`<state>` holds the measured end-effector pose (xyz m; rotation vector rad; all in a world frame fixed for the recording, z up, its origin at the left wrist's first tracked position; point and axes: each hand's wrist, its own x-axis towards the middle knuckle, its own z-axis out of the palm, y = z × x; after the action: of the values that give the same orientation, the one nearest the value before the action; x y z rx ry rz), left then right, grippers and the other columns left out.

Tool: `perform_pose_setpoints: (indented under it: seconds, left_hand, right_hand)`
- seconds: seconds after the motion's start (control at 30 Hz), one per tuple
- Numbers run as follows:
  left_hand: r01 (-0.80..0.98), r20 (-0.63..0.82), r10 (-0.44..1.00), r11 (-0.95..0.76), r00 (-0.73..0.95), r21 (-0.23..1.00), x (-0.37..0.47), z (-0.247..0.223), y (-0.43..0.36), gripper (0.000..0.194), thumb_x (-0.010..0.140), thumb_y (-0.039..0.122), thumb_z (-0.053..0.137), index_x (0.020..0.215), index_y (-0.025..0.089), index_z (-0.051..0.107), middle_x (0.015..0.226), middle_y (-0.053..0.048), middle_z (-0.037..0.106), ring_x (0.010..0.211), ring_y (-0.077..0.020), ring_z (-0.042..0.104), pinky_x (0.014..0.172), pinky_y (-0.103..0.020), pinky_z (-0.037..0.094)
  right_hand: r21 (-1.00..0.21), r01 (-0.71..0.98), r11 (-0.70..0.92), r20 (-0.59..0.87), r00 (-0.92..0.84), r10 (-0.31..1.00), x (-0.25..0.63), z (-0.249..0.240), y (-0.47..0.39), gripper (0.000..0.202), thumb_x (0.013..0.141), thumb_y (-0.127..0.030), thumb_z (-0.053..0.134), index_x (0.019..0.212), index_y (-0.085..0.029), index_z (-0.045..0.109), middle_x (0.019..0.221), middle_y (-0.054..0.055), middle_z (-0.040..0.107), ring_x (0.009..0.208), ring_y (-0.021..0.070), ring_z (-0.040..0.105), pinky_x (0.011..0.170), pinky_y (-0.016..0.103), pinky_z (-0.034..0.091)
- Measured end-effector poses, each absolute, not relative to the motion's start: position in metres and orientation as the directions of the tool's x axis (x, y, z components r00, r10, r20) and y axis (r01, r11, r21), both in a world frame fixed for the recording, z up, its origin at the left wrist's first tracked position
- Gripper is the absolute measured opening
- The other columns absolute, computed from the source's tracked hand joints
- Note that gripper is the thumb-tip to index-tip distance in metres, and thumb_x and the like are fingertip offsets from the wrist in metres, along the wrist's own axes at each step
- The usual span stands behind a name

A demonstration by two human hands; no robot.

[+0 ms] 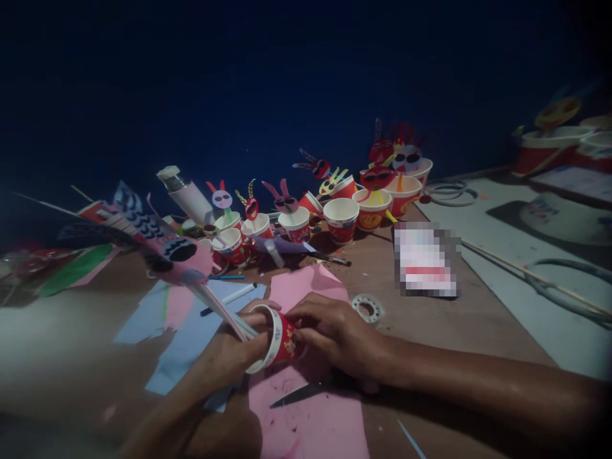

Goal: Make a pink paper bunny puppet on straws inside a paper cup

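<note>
A red and white paper cup [288,336] lies tilted on its side between my hands, its mouth toward the left. My left hand [235,350] grips the rim, with the thumb at the cup's mouth. A striped stick runs from the cup up to a pink paper figure [191,255] with black eyes and patterned ears. The fingers of my right hand [337,331] are closed on the cup's base and side. Pink paper [313,421] lies beneath, and a dark pointed blade [296,396] rests on it below the cup.
Paper cups [340,220] with paper faces line the back, beside a clear-topped bottle [186,194]. Blue paper [179,360] and a white pen [239,293] lie left. Right of my hands are a tape ring [367,308], a blurred packet [424,261] and thin sticks [507,268].
</note>
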<state>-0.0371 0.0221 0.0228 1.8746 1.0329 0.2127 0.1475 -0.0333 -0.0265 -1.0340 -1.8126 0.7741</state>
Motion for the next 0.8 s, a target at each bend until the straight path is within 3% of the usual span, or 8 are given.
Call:
perform_pose_setpoints:
  seconds: [0.27, 0.4, 0.5, 0.67, 0.8]
  left_hand:
    - [0.605, -0.318, 0.747, -0.140, 0.584, 0.784, -0.038, 0.022, 0.022, 0.020, 0.076, 0.022, 0.050, 0.086, 0.019, 0.066, 0.119, -0.002, 0.049, 0.104, -0.0221, 0.049, 0.082, -0.025, 0.043]
    - [0.594, -0.305, 0.725, -0.176, 0.618, 0.785, -0.032, 0.026, 0.016, 0.023, 0.075, 0.018, 0.050, 0.092, 0.020, 0.065, 0.111, -0.003, 0.055, 0.103, -0.0217, 0.050, 0.083, -0.027, 0.044]
    - [0.572, -0.263, 0.734, -0.203, 0.626, 0.794, -0.030, 0.025, 0.010, 0.023, 0.076, 0.014, 0.048, 0.090, 0.019, 0.065, 0.101, -0.004, 0.060, 0.104, -0.0208, 0.049, 0.085, -0.026, 0.043]
    - [0.570, -0.211, 0.742, -0.268, 0.637, 0.777, -0.033, 0.024, 0.005, 0.019, 0.077, 0.017, 0.050, 0.086, 0.020, 0.066, 0.097, -0.004, 0.061, 0.103, -0.0203, 0.051, 0.087, -0.026, 0.041]
    - [0.590, -0.214, 0.717, -0.325, 0.663, 0.739, -0.037, 0.027, 0.006, 0.018, 0.080, 0.029, 0.049, 0.083, 0.020, 0.064, 0.099, -0.003, 0.061, 0.093, -0.0184, 0.055, 0.081, -0.025, 0.043]
  right_hand:
    - [-0.827, 0.367, 0.425, 0.366, -0.222, 0.904, 0.145, -0.028, -0.034, 0.021, 0.078, -0.016, 0.057, 0.099, -0.017, 0.060, 0.092, 0.005, 0.062, 0.084, 0.0164, 0.056, 0.074, 0.027, 0.043]
    - [-0.799, 0.352, 0.487, 0.384, -0.323, 0.865, 0.144, -0.029, -0.038, 0.052, 0.076, -0.036, 0.062, 0.123, -0.021, 0.046, 0.110, 0.006, 0.058, 0.098, 0.0199, 0.052, 0.081, 0.031, 0.041]
    - [-0.787, 0.374, 0.491, 0.363, -0.363, 0.858, 0.142, -0.027, -0.042, 0.069, 0.070, -0.046, 0.065, 0.128, -0.022, 0.038, 0.120, 0.007, 0.053, 0.104, 0.0222, 0.049, 0.086, 0.033, 0.039]
    - [-0.796, 0.408, 0.448, 0.302, -0.373, 0.877, 0.140, -0.027, -0.043, 0.054, 0.075, -0.039, 0.062, 0.122, -0.021, 0.045, 0.108, 0.008, 0.059, 0.097, 0.0226, 0.053, 0.082, 0.034, 0.041]
    - [-0.873, 0.213, 0.440, 0.332, -0.401, 0.854, 0.142, -0.030, -0.037, 0.042, 0.081, -0.031, 0.056, 0.121, -0.023, 0.046, 0.114, 0.005, 0.057, 0.099, 0.0190, 0.053, 0.085, 0.030, 0.041]
